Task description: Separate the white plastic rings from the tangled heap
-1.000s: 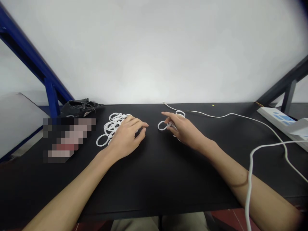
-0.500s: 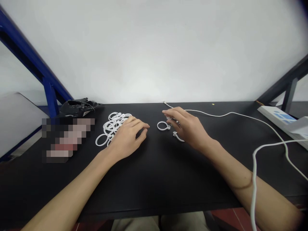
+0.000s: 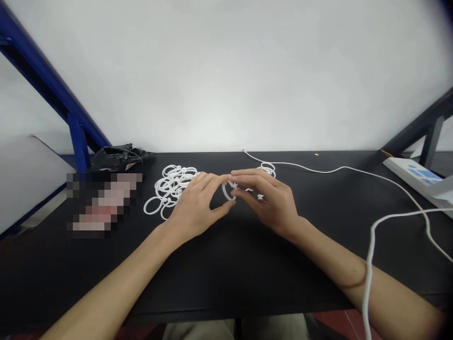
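Meeting over the middle of the matte black tabletop (image 3: pixel 219 264), both bare hands close on one thin white plastic ring (image 3: pixel 228 190), a smooth round loop of slim, glossy stock. The left hand (image 3: pixel 194 208) has its fingers stretched forward and lightly curled, the fingertips (image 3: pixel 221 179) touching the ring's near-left arc while the thumb lies below it. The right hand (image 3: pixel 272 200) is half-curled, its index and middle fingers pinching the ring's right side, where a small tab or clip seems to sit, though it is too small to make out surely. The ring stands tilted, partly on edge, its open face turned roughly toward the camera and its tab end pointing right into the right hand; being round, it has no clear long axis beyond that. Just left of the left hand lies a loose pile of rings (image 3: pixel 170 186), the same white plastic, overlapping in a tangle flat on the table. Behind the right hand a second small cluster of rings (image 3: pixel 267 167) rests near a thin white cable (image 3: pixel 336 170) that snakes rightward across the top. A thicker white cord (image 3: pixel 370 250) loops over the right forearm. A crumpled black plastic bag (image 3: pixel 118 156) sits at the far left beside a blue metal frame (image 3: pixel 76 141), and a white power strip (image 3: pixel 417 174) lies at the far right.
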{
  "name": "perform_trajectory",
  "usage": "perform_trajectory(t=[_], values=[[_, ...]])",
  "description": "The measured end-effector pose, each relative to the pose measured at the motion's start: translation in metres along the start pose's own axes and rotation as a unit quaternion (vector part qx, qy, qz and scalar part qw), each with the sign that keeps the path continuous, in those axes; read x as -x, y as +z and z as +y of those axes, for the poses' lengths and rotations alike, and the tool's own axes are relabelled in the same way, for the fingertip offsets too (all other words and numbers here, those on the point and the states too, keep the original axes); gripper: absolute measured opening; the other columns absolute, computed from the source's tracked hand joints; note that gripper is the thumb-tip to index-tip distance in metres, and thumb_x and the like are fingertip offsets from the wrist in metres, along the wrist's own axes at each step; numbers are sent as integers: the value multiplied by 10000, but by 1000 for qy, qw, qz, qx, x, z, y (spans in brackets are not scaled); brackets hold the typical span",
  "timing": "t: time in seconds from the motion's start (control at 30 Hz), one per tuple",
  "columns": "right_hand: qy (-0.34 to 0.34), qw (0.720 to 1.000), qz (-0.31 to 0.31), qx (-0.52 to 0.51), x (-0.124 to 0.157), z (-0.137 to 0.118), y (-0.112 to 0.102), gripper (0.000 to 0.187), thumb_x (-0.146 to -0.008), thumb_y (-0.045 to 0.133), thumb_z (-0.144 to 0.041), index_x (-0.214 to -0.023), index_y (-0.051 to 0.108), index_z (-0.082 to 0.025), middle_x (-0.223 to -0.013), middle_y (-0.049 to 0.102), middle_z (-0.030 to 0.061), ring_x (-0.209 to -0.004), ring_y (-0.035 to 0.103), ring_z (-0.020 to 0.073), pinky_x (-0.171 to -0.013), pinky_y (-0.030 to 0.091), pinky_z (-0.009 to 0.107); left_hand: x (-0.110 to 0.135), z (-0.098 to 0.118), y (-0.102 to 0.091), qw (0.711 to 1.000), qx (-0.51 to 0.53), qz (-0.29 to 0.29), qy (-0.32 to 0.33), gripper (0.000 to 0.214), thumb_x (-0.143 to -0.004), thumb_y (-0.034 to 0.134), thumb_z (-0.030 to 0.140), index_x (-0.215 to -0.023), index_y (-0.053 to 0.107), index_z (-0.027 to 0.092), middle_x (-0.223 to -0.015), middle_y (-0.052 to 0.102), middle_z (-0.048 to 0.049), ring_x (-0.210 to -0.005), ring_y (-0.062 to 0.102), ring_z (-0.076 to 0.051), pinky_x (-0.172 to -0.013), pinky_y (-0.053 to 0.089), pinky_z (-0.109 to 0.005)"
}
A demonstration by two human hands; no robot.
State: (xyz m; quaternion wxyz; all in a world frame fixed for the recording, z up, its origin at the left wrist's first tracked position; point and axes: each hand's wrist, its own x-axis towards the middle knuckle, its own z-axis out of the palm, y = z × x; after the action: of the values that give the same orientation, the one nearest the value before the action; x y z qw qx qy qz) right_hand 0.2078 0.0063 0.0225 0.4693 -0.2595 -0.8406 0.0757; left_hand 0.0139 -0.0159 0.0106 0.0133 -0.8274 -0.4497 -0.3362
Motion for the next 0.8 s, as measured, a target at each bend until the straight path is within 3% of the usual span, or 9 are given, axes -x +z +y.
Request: perform_trajectory(t=[0.07,0.17,0.27,0.37,0.43,0.57,0.67,0.8], values=[[38,999,5,12,-1,1,0,166,-876,650,-236,-1041,670,-228,-1100,688,66,-946,676,172,-807,572,304,-1,-1,-1,999,-24,22,-8,339,-895,581,334,-1201,513,206,-1005,610,-48,-932,548,-221,-845,470,-388],[152,987,-14,-45,-2,1,2,172,-858,669,-311,-991,682,-202,-840,680,28,-656,659,127,-620,565,265,-1,-3,0,998,-50,45,-7,344,-891,576,302,-1213,503,207,-994,576,-53,-938,547,-216,-832,474,-373],[280,941,-49,-181,-3,0,5,259,-847,665,-406,-972,656,-179,-697,655,-10,-539,635,116,-535,553,255,-2,-5,2,996,-75,52,17,343,-899,551,272,-1231,499,200,-1004,557,-69,-937,544,-218,-811,481,-366],[320,912,-63,-251,-2,0,8,285,-851,651,-423,-958,639,-160,-721,676,8,-586,663,132,-568,576,274,-2,-6,4,994,-90,38,38,321,-910,534,268,-1221,519,190,-1020,564,-83,-934,538,-228,-817,476,-387],[295,929,-60,-217,-1,2,7,231,-875,631,-380,-968,642,-169,-747,684,12,-630,667,132,-619,579,280,-1,-6,3,997,-72,24,30,326,-914,541,300,-1223,527,198,-1054,576,-85,-958,542,-231,-848,470,-402],[161,980,-94,-63,2,10,4,121,-901,605,-255,-996,666,-212,-844,702,20,-734,653,132,-702,547,267,-1,-7,1,999,-37,-11,2,405,-935,519,347,-1311,482,201,-1174,608,-88,-1057,541,-250,-938,433,-447],[94,988,-120,-4,4,14,2,179,-926,570,-234,-1084,652,-247,-917,702,19,-753,639,130,-694,524,255,-1,-10,2,999,-23,-46,14,365,-949,503,320,-1294,508,198,-1150,642,-69,-1049,541,-243,-949,423,-452],[62,990,-124,40,6,14,2,190,-947,537,-241,-1111,632,-252,-943,704,23,-819,646,150,-732,515,274,-1,-11,2,998,10,-56,-5,371,-920,566,331,-1275,529,230,-1147,605,-65,-1044,528,-244,-932,443,-449]])
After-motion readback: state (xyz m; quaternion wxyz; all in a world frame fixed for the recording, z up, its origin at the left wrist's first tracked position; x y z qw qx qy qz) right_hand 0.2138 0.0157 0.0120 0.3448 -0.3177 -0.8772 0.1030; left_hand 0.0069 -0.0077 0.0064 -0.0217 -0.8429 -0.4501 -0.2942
